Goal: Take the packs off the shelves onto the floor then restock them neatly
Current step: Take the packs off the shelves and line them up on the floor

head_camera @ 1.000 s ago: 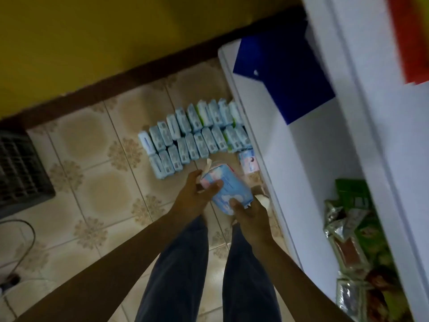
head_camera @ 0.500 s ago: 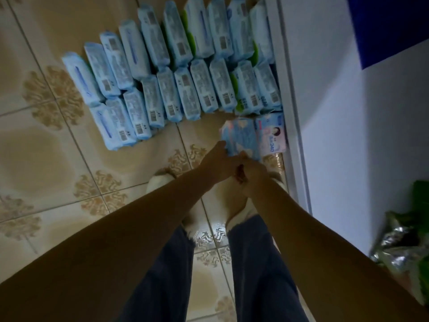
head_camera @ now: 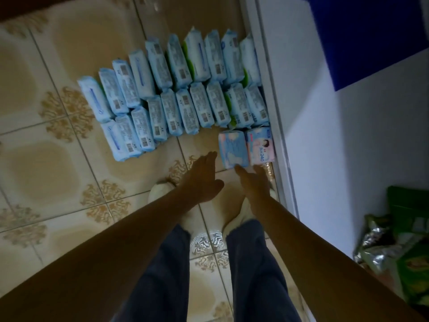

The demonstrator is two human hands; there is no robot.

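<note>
- A white shelf unit is taken as the landmark; its front edge runs along the right of the tiled floor.
- 2 rows of light-blue packs are stood on the floor, both running leftward from the shelf unit's front edge.
- The back row of packs is set farther along the shelf unit, and the front row of packs is set directly before it, the 2 rows touching.
- A third row of 2 packs is begun nearer the person: a pack marked 240 is placed against the shelf unit's edge, and a cloud-printed pack is placed touching its left side.
- The right hand is held flat with fingers straight, nothing gripped; its fingertips are at the cloud-printed pack's near edge, though contact cannot be told.
- The left hand is spread and empty, left of that pack and farther from the shelf unit.
- Green and silver packets are seen on the shelf unit's board at its near end.
- A blue panel is seen at the shelf unit's far end.
- Pale slippers and dark trousers are seen just left of the shelf unit.
</note>
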